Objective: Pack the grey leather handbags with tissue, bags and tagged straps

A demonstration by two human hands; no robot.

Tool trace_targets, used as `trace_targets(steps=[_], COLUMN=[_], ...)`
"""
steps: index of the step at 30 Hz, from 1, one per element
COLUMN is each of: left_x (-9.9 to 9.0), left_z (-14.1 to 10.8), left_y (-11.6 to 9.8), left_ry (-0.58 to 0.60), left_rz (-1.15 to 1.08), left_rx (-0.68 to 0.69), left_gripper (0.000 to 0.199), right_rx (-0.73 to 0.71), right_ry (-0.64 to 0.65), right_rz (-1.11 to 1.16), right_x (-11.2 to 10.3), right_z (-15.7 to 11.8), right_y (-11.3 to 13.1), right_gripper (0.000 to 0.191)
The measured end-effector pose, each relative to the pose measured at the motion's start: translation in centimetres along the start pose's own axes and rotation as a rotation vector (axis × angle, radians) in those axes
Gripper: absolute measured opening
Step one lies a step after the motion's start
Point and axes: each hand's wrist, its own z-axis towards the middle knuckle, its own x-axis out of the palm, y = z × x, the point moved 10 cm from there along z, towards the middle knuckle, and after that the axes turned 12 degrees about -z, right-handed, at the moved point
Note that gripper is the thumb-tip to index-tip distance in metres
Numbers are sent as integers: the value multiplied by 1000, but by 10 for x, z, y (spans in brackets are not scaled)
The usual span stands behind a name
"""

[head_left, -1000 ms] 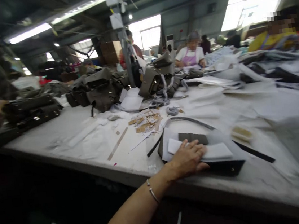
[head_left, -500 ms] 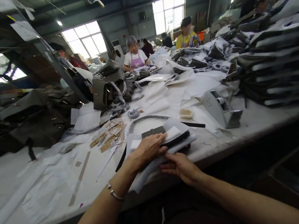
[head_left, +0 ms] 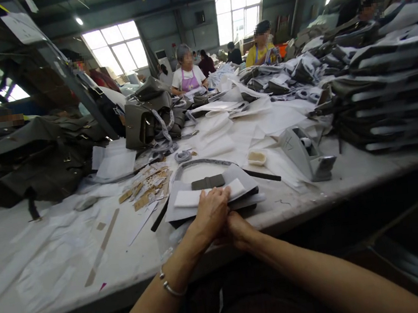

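- Step in hand, as we judge it: packing sheet and padding are being held down on the grey handbag (head_left: pixel 246 211) while its front side is worked.
- The handbag lies flat by the desk's (head_left: pixel 142 268) front edge, near mid-frame, the wrapped handle (head_left: pixel 202 161) looping toward the far edge.
- Left hand (head_left: pixel 214 207): palm down, fingers laid across the white foam strip (head_left: pixel 188 198), pressing rather than gripping; its thumb is hidden.
- Right hand (head_left: pixel 241 231): fingers curled in at the bag's front edge, touching or just beside the left hand; fingertips hidden, so we can't tell what it pinches.
- Grey-green flap piece (head_left: pixel 207 182) sits just beyond the strip; a black strap (head_left: pixel 264 174) sticks out to the right and rests on the desk.
- Next move, we'd say, calls for steady left-hand pressure so the strip doesn't slide, plus an even right-hand pull or tuck along the front edge.
- Tape dispenser (head_left: pixel 295 152) stands near the desk's front edge, right of the bag, within easy reach; no hand on it.
- Left of the bag we see cardboard scraps (head_left: pixel 145 199); a sponge (head_left: pixel 257 158) lies beyond the strap.
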Motion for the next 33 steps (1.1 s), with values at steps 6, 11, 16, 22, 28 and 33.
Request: trace_targets(steps=[6, 11, 16, 22, 28, 33], left_x=[5, 17, 23, 27, 28, 30], left_z=[-5, -21, -30, -33, -33, -30], left_y=[6, 4, 1, -3, -13, -14], left_ry=[-41, -235, -363, -399, -347, -365], left_rz=[25, 93, 158, 233, 351, 385], left_rx=[90, 165, 200, 219, 231, 289], left_gripper=[47, 42, 43, 41, 43, 41], right_rx=[8, -304, -1201, -1492, -1431, -1402], right_ry=[51, -175, -832, -473, -426, -403], right_rz=[-84, -737, -1350, -1825, -1719, -1754], right_x=[9, -69, -102, -48, -66, -59], right_z=[-11, -55, -152, -110, -83, -87], right_y=[5, 41, 125, 110, 99, 99], right_gripper=[15, 23, 23, 47, 46, 47])
